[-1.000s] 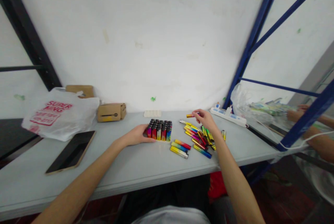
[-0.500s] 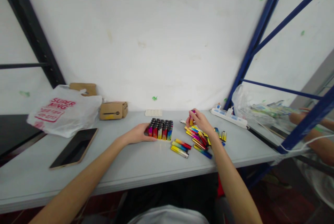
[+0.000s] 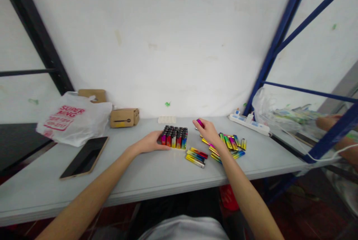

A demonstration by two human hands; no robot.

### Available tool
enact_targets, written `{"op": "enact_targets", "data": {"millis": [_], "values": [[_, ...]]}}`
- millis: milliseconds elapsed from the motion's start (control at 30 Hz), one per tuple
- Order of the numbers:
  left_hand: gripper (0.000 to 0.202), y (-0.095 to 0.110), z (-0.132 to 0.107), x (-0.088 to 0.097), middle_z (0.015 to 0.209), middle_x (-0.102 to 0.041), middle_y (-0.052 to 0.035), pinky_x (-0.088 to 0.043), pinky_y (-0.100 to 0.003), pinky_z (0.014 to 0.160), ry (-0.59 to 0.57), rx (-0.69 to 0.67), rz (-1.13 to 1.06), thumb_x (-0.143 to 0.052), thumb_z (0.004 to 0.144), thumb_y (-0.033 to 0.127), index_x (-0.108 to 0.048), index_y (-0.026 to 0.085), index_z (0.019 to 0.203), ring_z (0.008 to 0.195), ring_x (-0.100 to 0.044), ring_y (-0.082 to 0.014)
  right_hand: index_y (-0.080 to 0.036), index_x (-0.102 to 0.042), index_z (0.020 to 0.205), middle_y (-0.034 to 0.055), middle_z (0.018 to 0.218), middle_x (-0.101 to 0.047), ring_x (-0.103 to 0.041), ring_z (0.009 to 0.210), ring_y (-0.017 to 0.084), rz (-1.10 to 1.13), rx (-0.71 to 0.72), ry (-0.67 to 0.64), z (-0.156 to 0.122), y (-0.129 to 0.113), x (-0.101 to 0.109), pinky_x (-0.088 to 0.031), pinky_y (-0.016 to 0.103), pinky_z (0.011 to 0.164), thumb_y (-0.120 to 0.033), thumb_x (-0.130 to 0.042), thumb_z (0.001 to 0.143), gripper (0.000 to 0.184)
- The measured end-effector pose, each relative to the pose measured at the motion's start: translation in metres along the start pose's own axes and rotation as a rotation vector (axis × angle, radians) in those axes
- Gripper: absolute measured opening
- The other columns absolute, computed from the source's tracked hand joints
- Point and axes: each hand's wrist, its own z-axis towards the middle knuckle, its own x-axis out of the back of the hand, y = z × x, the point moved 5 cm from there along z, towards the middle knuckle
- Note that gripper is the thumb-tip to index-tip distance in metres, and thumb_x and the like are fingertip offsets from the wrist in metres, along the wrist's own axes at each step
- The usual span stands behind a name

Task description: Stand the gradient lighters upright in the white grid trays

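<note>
A block of upright coloured lighters with black tops [image 3: 175,137] stands on the grey table [image 3: 156,169]. My left hand [image 3: 151,143] rests against the block's left side, fingers curled on it. To its right, my right hand [image 3: 208,132] is closed on a pink lighter [image 3: 200,122], held just above the table. Under and beside that hand lies a loose heap of coloured lighters [image 3: 231,143]. Three more lighters [image 3: 196,156] lie in front of the block.
A phone [image 3: 85,156] lies at the left, with a white plastic bag [image 3: 73,118] and small cardboard boxes [image 3: 124,117] behind it. A white power strip [image 3: 248,124] and a blue rack post [image 3: 274,51] stand at the right, where another person's hand [image 3: 327,122] shows.
My right hand picked a lighter from the far side of the heap and moved left toward the block. The left hand stayed on the block.
</note>
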Motion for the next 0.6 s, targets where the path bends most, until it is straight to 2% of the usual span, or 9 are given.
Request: {"op": "enact_targets", "data": {"millis": [133, 233, 367, 500, 600], "values": [[0.061, -0.005, 0.001, -0.003, 0.101, -0.072, -0.006, -0.05, -0.032, 0.074, 0.058, -0.002, 0.042, -0.073, 0.072, 0.066, -0.067, 0.016, 0.107, 0.086, -0.065, -0.026, -0.02, -0.041, 0.063, -0.0045, 0.057, -0.037, -0.036, 0.058, 0.012, -0.003, -0.027, 0.084, 0.002, 0.009, 0.006, -0.026, 0.027, 0.058, -0.06, -0.041, 0.097, 0.052], [0.062, -0.013, 0.012, -0.007, 0.096, -0.071, -0.0075, -0.05, -0.033, 0.074, 0.144, 0.017, 0.11, -0.07, 0.073, 0.069, -0.066, 0.016, 0.104, 0.084, -0.064, -0.026, -0.02, -0.042, 0.064, -0.0048, 0.057, -0.036, -0.035, 0.058, 0.012, -0.009, -0.041, 0.148, 0.004, 0.015, 0.013, -0.026, 0.027, 0.059, -0.059, -0.042, 0.097, 0.051], [0.062, -0.021, 0.044, -0.015, 0.09, -0.071, -0.0077, -0.049, -0.032, 0.068, 0.17, 0.078, 0.146, -0.065, 0.074, 0.072, -0.066, 0.016, 0.1, 0.078, -0.064, -0.0248, -0.021, -0.041, 0.065, -0.0054, 0.055, -0.034, -0.034, 0.057, 0.012, -0.023, -0.041, 0.204, 0.005, 0.019, 0.021, -0.025, 0.027, 0.058, -0.057, -0.043, 0.097, 0.049], [0.061, -0.015, 0.086, -0.021, 0.099, -0.074, -0.007, -0.05, -0.031, 0.075, 0.119, 0.058, 0.206, -0.064, 0.076, 0.071, -0.067, 0.02, 0.109, 0.087, -0.067, -0.0268, -0.021, -0.043, 0.065, -0.0054, 0.055, -0.037, -0.035, 0.056, 0.012, -0.027, -0.018, 0.2, 0.006, 0.02, 0.023, -0.026, 0.027, 0.058, -0.057, -0.043, 0.098, 0.048], [0.062, -0.011, 0.113, -0.024, 0.105, -0.074, -0.0071, -0.05, -0.03, 0.075, 0.105, 0.123, 0.26, -0.065, 0.076, 0.071, -0.068, 0.022, 0.113, 0.093, -0.068, -0.0279, -0.021, -0.046, 0.067, -0.0047, 0.056, -0.041, -0.038, 0.057, 0.012, -0.03, -0.004, 0.186, 0.007, 0.02, 0.022, -0.028, 0.026, 0.06, -0.057, -0.042, 0.098, 0.048]]}}
